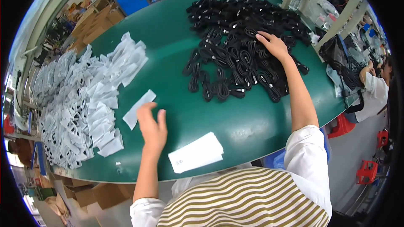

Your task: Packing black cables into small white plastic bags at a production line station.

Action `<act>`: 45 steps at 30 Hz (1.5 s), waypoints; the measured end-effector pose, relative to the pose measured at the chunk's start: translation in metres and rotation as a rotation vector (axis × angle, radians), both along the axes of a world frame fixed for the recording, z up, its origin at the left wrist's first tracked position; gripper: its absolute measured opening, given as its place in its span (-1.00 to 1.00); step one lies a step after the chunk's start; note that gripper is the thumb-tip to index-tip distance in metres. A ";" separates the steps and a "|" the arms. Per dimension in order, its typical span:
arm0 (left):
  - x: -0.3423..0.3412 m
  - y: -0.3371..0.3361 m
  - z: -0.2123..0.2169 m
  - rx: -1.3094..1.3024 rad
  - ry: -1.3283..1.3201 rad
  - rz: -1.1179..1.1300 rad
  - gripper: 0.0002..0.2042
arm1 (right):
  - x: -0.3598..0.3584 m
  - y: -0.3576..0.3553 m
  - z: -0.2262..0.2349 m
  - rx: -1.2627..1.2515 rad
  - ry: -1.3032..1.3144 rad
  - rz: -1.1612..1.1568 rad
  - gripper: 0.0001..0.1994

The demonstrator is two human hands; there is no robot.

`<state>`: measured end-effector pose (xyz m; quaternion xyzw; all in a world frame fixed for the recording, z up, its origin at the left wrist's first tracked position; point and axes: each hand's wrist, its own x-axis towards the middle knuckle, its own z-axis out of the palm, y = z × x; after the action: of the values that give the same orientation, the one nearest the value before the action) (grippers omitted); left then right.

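Green table point(176, 46), two hands, right hand point(274, 44) on cable pile point(240, 46)

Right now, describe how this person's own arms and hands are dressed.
Both hands, left hand and right hand, are bare: no gloves, rings or watch visible. Forearms are uncovered. Short white sleeves end near the elbows, under a tan-and-white striped apron or vest.

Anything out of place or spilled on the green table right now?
Nothing stands out. One clear bag lies apart from the bag heap, by the left hand; the right hand rests on the coiled black cables.
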<state>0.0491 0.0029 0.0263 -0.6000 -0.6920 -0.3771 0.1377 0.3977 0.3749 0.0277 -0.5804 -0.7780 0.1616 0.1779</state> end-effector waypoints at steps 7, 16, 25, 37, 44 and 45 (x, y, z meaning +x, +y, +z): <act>0.083 -0.059 -0.010 -0.299 -0.302 -0.389 -0.78 | -0.037 -0.093 0.006 0.217 -0.034 0.043 -0.43; 0.107 -0.073 -0.023 -0.288 -0.290 -0.421 -0.75 | -0.096 -0.265 0.013 0.462 0.140 0.615 -0.70; 0.118 -0.058 -0.036 -0.257 -0.184 -0.440 -0.80 | -0.078 -0.280 -0.014 -0.125 0.397 0.414 -0.80; 0.116 -0.065 -0.034 -0.352 -0.677 -0.321 -0.92 | -0.007 -0.354 0.000 -0.060 0.503 0.454 -0.85; 0.115 -0.066 -0.025 -0.294 -0.767 -0.411 -0.91 | -0.006 -0.349 -0.002 -0.285 0.461 0.597 -0.84; 0.114 -0.067 -0.022 -0.243 -0.633 -0.481 -0.91 | -0.006 -0.348 -0.001 -0.284 0.461 0.597 -0.84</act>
<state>0.1633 -0.0639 0.0038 -0.6110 -0.5797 -0.4799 -0.2456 0.3913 0.0269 0.0263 -0.2962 -0.8221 0.4381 0.2111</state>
